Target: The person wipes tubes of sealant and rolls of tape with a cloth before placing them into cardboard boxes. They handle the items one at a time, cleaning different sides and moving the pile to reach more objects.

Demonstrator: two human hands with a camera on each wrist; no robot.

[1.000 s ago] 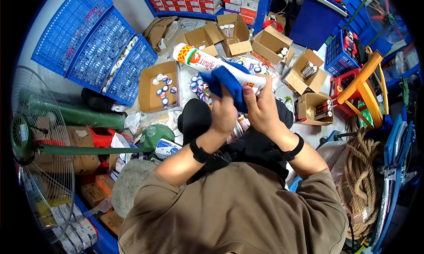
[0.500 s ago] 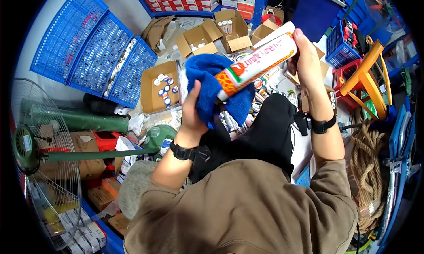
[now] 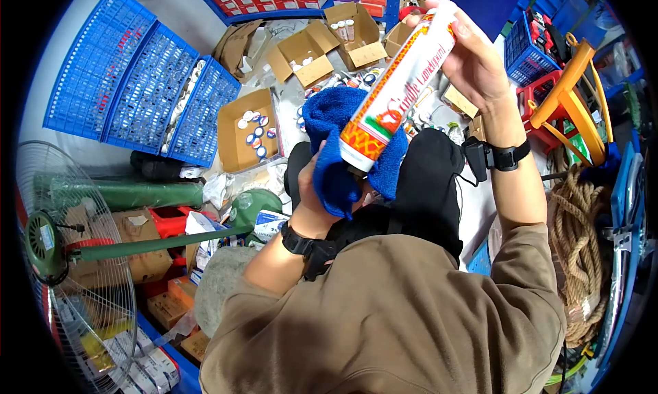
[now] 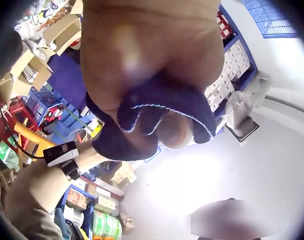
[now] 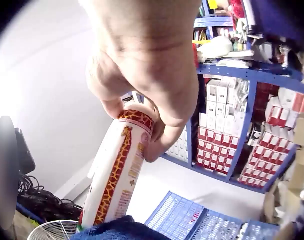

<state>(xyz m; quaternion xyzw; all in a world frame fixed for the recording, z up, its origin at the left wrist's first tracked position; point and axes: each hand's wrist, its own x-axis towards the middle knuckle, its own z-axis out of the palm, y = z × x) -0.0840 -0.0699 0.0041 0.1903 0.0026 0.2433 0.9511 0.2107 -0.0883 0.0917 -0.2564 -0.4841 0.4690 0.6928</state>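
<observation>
My right hand [image 3: 483, 68] grips the upper end of a white cylindrical tube [image 3: 404, 82] with red lettering and an orange giraffe pattern. In the right wrist view, thumb and fingers curl round that end of the tube [image 5: 114, 170]. The tube slants, its lower, patterned end close over a blue cloth [image 3: 325, 113]. My left hand [image 3: 310, 200] holds the bunched cloth from below, above my lap. Seen from the left wrist, cloth [image 4: 167, 100] wraps over the palm side, and a round end shows at its edge.
Open cardboard boxes [image 3: 305, 54] with tubes and lids stand on the floor ahead. Another carton [image 3: 236, 147] holds several round lids. Blue crates [image 3: 123, 85] and a fan [image 3: 44, 240] are at left, a yellow stool [image 3: 565, 96] and coiled rope [image 3: 572, 257] at right.
First both hands held the tube and cloth together. The right hand then moved right and up with the tube, which now stands more steeply. The left hand and cloth have come down and nearer.
</observation>
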